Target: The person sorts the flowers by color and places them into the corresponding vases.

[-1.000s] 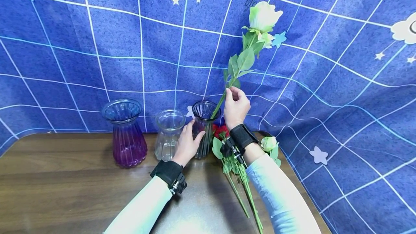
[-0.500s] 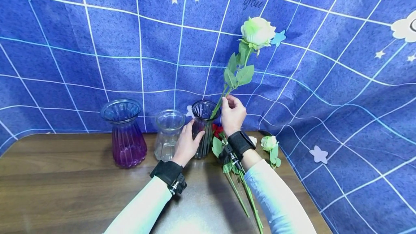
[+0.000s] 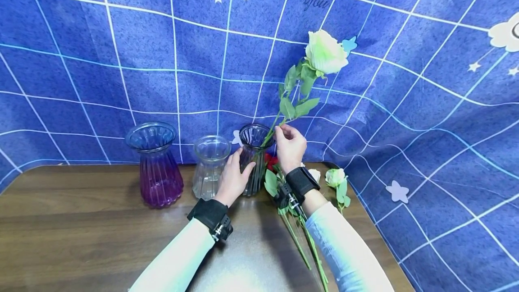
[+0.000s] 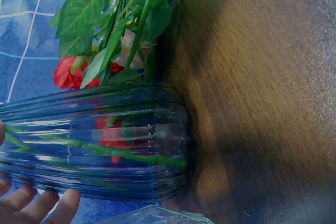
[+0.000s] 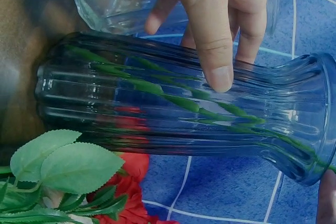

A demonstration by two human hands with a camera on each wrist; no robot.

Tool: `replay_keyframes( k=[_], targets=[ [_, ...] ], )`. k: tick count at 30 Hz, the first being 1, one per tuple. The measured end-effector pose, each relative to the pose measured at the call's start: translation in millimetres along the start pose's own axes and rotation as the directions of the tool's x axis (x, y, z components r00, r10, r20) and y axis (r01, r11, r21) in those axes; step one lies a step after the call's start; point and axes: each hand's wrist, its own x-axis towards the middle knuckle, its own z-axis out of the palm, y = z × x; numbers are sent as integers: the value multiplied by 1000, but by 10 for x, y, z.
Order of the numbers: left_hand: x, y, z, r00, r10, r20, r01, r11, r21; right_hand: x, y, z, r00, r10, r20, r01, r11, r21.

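Rose (image 3: 325, 53) leans above the dark vase (image 3: 257, 179), and I see its bloom lower than a second ago. The right hand (image 3: 290, 148), lower too, pinches the stem near the rim. My left wrist feed shows green stem inside, reaching close to the vase's base; how many stems, I can't tell. The left hand (image 3: 235, 177) grips the vase, thumb one side and fingers the other, where I saw it before. Just left stands the clear vase (image 3: 206, 181), then the purple vase (image 3: 161, 175) further off. Right of the dark vase, red flowers (image 3: 271, 161) and a white rose (image 3: 335, 178) lie on the table (image 3: 101, 238).
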Motion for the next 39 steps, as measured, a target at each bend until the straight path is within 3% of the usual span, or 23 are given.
replay_keyframes(
  k=[10, 23, 39],
  targets=[
    [-9, -1, -9, 1000, 0, 4, 0, 1000, -7, -6, 18, -41, 1000, 17, 23, -17, 1000, 9],
    [-16, -11, 9, 1000, -1, -11, 1, 1000, -8, -8, 30, -86, 1000, 17, 4, -17, 991, -132],
    [-17, 7, 7, 1000, -2, -7, 2, 1000, -23, -72, 133, -214, 997, 54, 59, -46, 990, -136]
  ],
)
